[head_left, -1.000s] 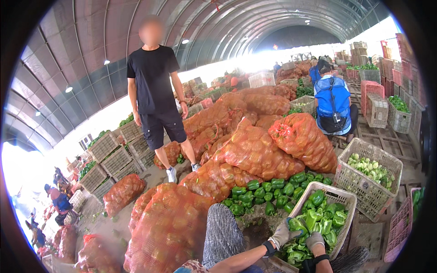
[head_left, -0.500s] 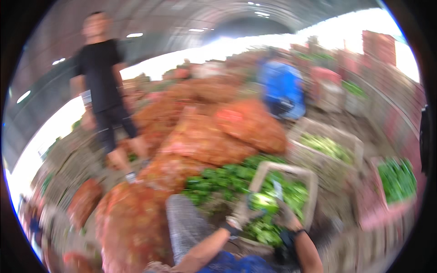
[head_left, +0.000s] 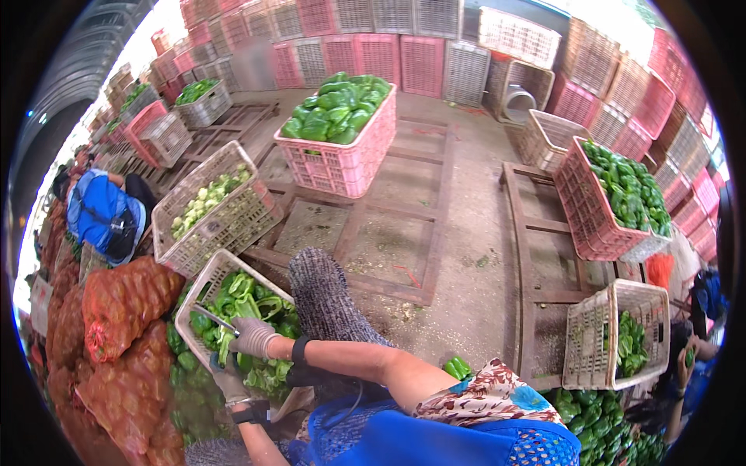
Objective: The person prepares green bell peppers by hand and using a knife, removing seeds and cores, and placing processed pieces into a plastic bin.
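My right hand (head_left: 254, 339), in a grey glove with a black band at the wrist, grips a knife (head_left: 215, 318). Its blade points away to the left over a pale plastic crate (head_left: 203, 283) of green bell peppers (head_left: 250, 293). Just below it, near the crate's near edge, is my gloved left hand (head_left: 228, 382), with a dark watch on the wrist. Its fingers look curled against green among the peppers; what they hold is partly hidden. Cut, paler green pieces (head_left: 268, 377) lie beside the hands.
Orange net sacks (head_left: 128, 311) are piled at left, near a person in blue (head_left: 101, 213). A crate of pale trimmings (head_left: 171, 241) stands beyond mine. Pepper-filled pink crates (head_left: 342, 167) stand on wooden pallets (head_left: 435, 217). Stacked crates (head_left: 423, 66) line the back.
The view has swung far to the right, bringing pallets and pepper crates into sight. Both hands stay at the pale crate; the knife now points left, and the pale pepper between my hands no longer shows clearly.
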Motion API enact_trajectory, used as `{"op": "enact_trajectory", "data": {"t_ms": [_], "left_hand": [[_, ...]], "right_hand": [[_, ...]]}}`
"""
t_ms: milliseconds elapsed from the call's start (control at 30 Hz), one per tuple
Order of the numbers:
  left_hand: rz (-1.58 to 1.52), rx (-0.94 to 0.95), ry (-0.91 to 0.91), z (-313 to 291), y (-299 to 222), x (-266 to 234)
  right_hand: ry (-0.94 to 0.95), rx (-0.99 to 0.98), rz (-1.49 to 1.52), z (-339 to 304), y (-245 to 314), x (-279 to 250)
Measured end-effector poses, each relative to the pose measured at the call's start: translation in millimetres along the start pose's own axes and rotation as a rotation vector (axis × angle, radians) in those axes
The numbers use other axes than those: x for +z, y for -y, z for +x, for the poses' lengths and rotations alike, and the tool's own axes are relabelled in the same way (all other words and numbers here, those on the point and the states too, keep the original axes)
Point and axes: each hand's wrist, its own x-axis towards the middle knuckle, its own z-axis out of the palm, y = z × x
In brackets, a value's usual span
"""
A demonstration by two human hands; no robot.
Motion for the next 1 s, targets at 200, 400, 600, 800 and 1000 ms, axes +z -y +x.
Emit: {"op": "enact_trajectory", "data": {"t_ms": [200,400,600,800,1000], "left_hand": [[0.014,0.049,0.141,17,24,16],[-0.119,0.048,0.162,17,8,28],[-0.324,0.069,0.122,1,-27,44],[-0.503,0.199,0.152,-20,-71,31],[-0.297,0.548,-0.131,-69,-158,5]], "right_hand": [[-0.135,-0.119,-0.260,-29,12,-10],[-0.151,-0.219,-0.309,-37,17,-3],[-0.181,-0.193,-0.134,-45,14,-40],[-0.262,-0.167,-0.155,-62,42,-57],[-0.290,-0.194,-0.070,-68,45,-57]]}}
